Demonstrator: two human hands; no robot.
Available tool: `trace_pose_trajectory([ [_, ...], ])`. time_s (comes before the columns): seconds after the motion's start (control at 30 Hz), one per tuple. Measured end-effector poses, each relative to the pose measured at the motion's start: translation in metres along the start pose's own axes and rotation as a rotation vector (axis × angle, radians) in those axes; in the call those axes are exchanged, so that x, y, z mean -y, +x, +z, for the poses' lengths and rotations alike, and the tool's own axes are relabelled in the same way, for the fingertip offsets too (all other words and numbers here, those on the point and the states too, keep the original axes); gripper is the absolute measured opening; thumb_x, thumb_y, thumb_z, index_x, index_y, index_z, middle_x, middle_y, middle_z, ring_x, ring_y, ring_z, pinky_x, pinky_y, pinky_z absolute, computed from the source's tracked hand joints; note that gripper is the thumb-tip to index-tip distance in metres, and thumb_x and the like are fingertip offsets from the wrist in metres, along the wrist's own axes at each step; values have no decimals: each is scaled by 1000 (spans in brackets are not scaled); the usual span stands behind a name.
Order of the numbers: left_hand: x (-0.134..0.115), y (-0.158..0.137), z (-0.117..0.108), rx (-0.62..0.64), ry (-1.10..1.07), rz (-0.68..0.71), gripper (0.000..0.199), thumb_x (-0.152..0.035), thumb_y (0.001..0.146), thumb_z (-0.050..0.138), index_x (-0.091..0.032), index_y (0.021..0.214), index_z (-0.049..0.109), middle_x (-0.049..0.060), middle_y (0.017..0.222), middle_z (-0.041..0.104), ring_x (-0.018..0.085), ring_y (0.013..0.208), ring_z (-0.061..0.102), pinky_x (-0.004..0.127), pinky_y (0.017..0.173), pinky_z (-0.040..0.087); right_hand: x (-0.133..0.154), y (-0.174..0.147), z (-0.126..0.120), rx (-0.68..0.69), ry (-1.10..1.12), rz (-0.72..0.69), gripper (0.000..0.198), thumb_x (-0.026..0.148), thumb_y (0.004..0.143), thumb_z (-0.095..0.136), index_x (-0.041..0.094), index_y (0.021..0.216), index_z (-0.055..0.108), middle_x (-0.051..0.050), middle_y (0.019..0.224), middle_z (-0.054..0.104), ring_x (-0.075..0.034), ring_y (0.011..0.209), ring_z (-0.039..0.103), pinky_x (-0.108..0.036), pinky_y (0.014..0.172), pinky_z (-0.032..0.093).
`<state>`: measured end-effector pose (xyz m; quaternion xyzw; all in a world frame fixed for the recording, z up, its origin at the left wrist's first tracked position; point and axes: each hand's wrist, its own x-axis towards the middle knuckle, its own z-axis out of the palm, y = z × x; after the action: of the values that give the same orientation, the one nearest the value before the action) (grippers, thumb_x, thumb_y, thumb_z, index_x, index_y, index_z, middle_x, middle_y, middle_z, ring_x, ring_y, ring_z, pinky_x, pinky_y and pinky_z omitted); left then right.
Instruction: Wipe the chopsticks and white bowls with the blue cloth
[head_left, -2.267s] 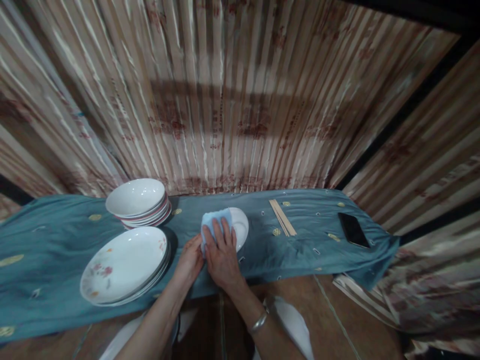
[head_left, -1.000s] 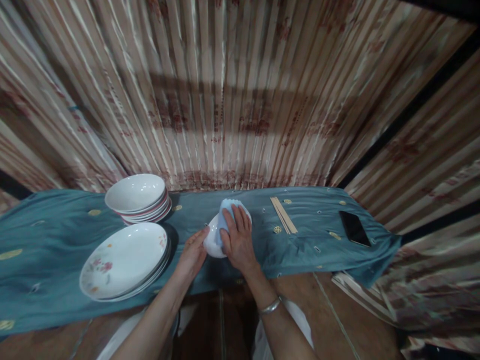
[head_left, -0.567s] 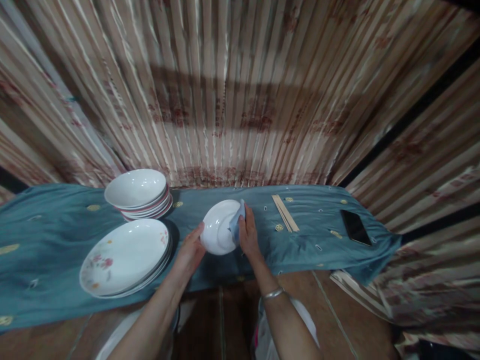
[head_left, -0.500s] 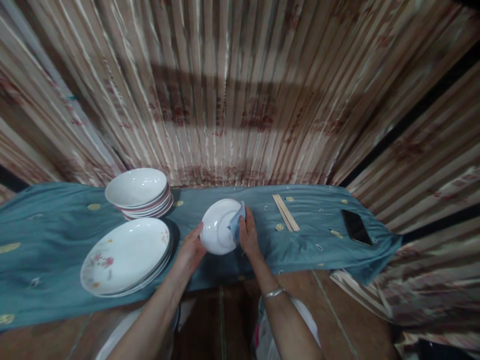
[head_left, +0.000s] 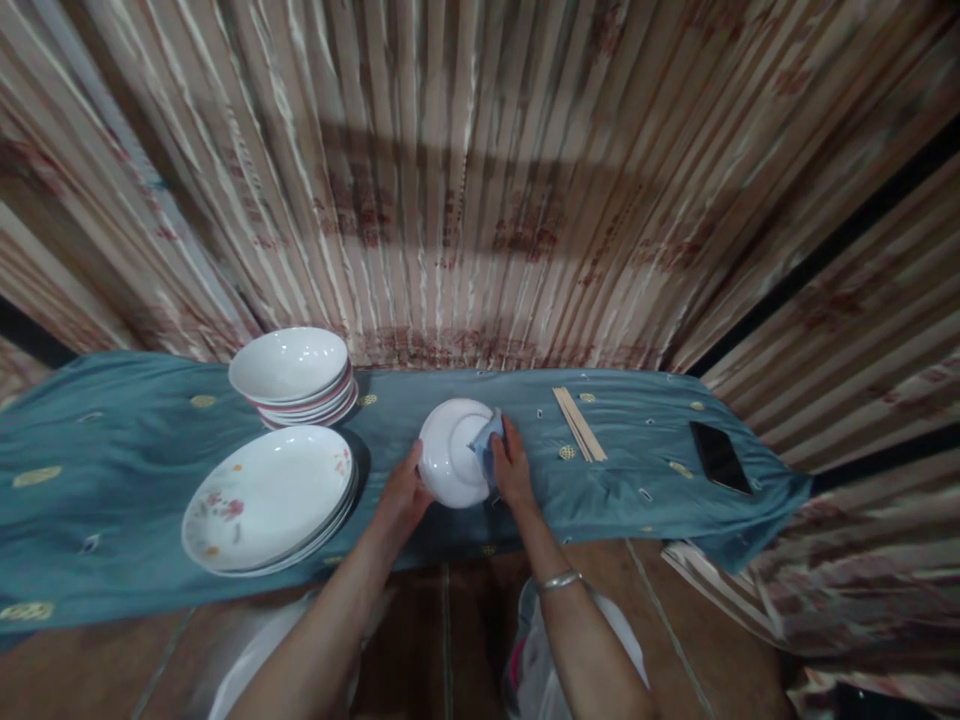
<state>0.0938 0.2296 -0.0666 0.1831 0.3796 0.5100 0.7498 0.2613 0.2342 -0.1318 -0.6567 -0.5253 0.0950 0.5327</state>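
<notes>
In the middle, over the table's front part, a white bowl [head_left: 448, 465] is held tilted, a round ring showing on its face. My left hand [head_left: 407, 488] grips its left edge, fingers mostly behind it. My right hand [head_left: 512, 465] is closed on a light blue cloth [head_left: 484, 446], which it presses against the bowl's right side. Left of my hands lies a stack of oval white plates [head_left: 274, 500], the top one with a flower print. Behind them stands a stack of white bowls [head_left: 292, 362] with red bands.
A teal patterned cloth [head_left: 645, 450] covers the table. To the right lie several wooden chopsticks [head_left: 579, 425] and a black phone [head_left: 720, 457]. Pleated curtains [head_left: 465, 200] hang close behind the table. Below the front edge are a tiled floor [head_left: 416, 640] and pale, partly hidden things beside my arms.
The view has shifted slightly, so everything on the table sits a little further right. My right hand and the cloth remain at the bowl's right side. The bowl's ring shows more plainly.
</notes>
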Motion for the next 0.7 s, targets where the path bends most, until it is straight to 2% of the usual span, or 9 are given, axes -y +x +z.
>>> trace_pose_trajectory([
  [0.2, 0, 1, 6, -53, -34, -44, 19, -29, 80, 62, -14, 91, 66, 10, 88, 73, 24, 96, 65, 34, 80, 53, -7, -13, -2, 74, -96, -106, 55, 43, 96, 25, 8, 137, 39, -22, 136, 47, -26, 129, 42, -52, 103, 37],
  [0.3, -2, 2, 8, -109, -60, -65, 11, -22, 82, 57, -15, 86, 66, 8, 86, 73, 22, 97, 65, 32, 82, 52, -8, -25, -6, 126, -118, -87, 56, 44, 97, 25, 10, 140, 37, -19, 139, 45, -24, 133, 38, -49, 106, 35],
  [0.5, -2, 4, 13, -202, -111, -59, 19, -17, 88, 46, -16, 83, 65, 4, 74, 71, 18, 84, 66, 31, 81, 52, -2, -49, -21, 181, -134, -50, 54, 41, 98, 27, 15, 145, 28, -16, 146, 37, -24, 138, 30, -50, 109, 33],
  [0.7, -1, 2, 16, -188, -129, -50, 19, -14, 89, 45, -15, 82, 64, 4, 70, 69, 16, 73, 64, 29, 75, 53, 13, -74, -34, 246, -176, -46, 57, 38, 98, 27, 10, 147, 18, -19, 151, 25, -25, 142, 19, -51, 110, 31],
])
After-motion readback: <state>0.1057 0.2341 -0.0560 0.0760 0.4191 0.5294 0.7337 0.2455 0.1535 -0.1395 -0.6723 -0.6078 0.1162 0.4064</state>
